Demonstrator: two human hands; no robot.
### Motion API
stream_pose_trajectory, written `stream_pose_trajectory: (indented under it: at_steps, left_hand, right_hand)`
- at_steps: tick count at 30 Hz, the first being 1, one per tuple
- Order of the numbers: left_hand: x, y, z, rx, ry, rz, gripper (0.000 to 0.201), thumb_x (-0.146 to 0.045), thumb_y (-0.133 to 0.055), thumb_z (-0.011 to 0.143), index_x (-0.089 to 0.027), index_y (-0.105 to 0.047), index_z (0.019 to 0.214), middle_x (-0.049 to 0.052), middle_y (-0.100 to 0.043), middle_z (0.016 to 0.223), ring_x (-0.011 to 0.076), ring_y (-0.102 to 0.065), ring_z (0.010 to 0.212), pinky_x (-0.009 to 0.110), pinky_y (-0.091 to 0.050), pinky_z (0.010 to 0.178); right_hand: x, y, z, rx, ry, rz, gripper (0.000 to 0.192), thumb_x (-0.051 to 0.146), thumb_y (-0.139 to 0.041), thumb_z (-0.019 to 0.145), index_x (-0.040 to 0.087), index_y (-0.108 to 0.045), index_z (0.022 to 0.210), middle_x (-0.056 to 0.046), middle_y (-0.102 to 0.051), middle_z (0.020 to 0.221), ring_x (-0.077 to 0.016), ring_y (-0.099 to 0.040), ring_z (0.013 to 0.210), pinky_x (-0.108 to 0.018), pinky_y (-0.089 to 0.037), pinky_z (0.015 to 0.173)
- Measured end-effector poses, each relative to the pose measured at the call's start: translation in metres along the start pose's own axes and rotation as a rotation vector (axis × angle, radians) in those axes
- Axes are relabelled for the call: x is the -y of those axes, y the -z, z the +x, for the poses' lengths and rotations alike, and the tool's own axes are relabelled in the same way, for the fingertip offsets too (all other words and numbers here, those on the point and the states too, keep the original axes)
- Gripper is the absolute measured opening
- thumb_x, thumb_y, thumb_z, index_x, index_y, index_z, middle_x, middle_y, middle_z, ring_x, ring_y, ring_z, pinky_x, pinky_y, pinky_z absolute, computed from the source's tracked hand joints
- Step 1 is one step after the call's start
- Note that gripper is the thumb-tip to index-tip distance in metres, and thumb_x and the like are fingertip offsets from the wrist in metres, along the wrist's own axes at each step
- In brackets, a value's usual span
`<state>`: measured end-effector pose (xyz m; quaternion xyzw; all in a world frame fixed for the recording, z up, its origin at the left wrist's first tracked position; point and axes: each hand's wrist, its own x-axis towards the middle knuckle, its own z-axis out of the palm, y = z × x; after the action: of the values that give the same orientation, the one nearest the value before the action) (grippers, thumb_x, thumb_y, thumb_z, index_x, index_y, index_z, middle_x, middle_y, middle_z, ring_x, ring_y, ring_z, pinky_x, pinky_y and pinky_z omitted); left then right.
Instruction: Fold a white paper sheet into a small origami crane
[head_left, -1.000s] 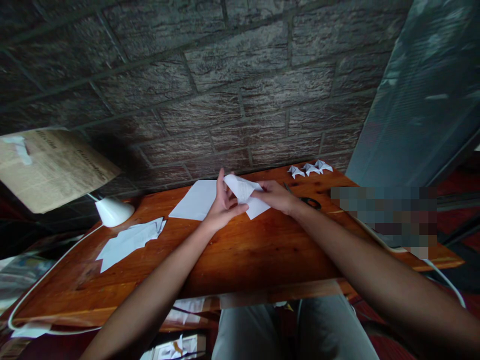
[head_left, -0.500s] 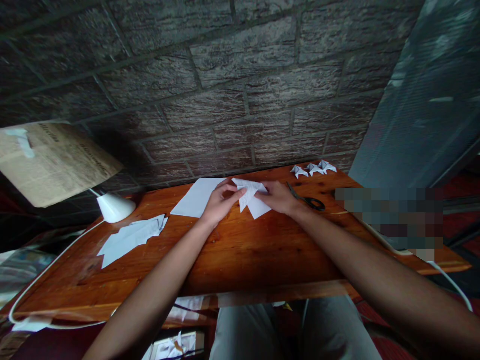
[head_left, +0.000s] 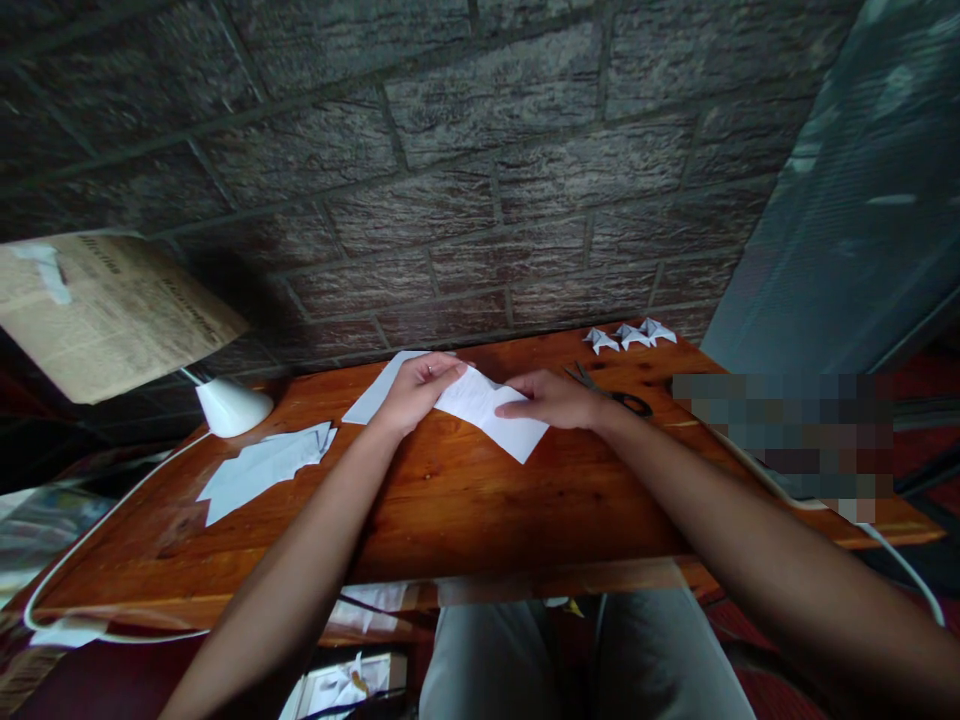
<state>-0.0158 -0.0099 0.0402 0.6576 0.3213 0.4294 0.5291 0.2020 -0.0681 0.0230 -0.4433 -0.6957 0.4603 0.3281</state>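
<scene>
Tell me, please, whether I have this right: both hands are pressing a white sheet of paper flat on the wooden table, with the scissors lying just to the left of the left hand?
Not quite. The scissors lie to the right of the right hand, not left of the left hand. The head view shows this. Both hands do press the white sheet of paper on the wooden table.

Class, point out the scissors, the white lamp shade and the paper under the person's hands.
scissors (head_left: 627,402), head view, on the dark handle.
white lamp shade (head_left: 232,408), head view, mid-shade.
paper (head_left: 504,428), head view, bare lower corner.
</scene>
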Motion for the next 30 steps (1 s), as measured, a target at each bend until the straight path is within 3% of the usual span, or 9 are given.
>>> stream_pose_trajectory:
  at_steps: [4,10,17,24,30]
  left_hand:
    - [0.000,0.000,-0.001,-0.007,-0.054,-0.002,0.035,-0.045,-0.082,0.065,-0.016,-0.076,0.083,0.006,-0.074,0.075,0.0148,-0.062,0.064,0.025,-0.045,0.061]
    - [0.006,-0.002,0.002,-0.114,-0.094,-0.027,0.036,-0.047,-0.082,0.064,-0.016,-0.076,0.081,0.004,-0.073,0.071,0.0130,-0.061,0.061,0.023,-0.045,0.058]
    - [0.012,-0.005,0.001,-0.050,-0.040,-0.048,0.037,-0.044,-0.084,0.061,-0.016,-0.070,0.080,0.002,-0.073,0.074,0.0119,-0.061,0.059,0.022,-0.046,0.056]
    - [0.015,-0.015,-0.001,-0.016,-0.045,-0.085,0.054,-0.036,-0.085,0.062,-0.021,-0.064,0.110,0.001,-0.074,0.079,0.0127,-0.063,0.062,0.023,-0.048,0.062]
    - [0.019,-0.018,-0.003,0.056,-0.008,-0.024,0.035,-0.036,-0.084,0.063,-0.015,-0.071,0.087,0.001,-0.072,0.073,0.0105,-0.061,0.061,0.021,-0.045,0.060]
  right_hand:
    - [0.006,0.005,-0.004,0.093,-0.035,0.088,0.038,0.044,-0.076,0.069,0.015,-0.073,0.093,0.000,-0.071,0.079,-0.0125,-0.058,0.066,-0.023,-0.042,0.059]
    - [0.013,0.008,-0.007,0.066,-0.038,0.113,0.036,0.045,-0.078,0.069,0.015,-0.074,0.089,0.000,-0.070,0.075,-0.0126,-0.058,0.064,-0.024,-0.042,0.060]
    - [0.010,0.006,-0.007,0.035,-0.064,0.060,0.035,0.045,-0.076,0.071,0.015,-0.074,0.088,-0.001,-0.070,0.076,-0.0125,-0.058,0.063,-0.023,-0.040,0.055]
    - [0.006,-0.001,-0.003,-0.025,-0.068,0.112,0.037,0.046,-0.072,0.074,0.015,-0.074,0.095,-0.002,-0.072,0.078,-0.0137,-0.060,0.064,-0.023,-0.042,0.055]
    - [0.003,-0.005,-0.002,-0.043,-0.119,0.055,0.039,0.049,-0.069,0.077,0.014,-0.074,0.093,-0.003,-0.072,0.077,-0.0128,-0.060,0.062,-0.022,-0.040,0.053]
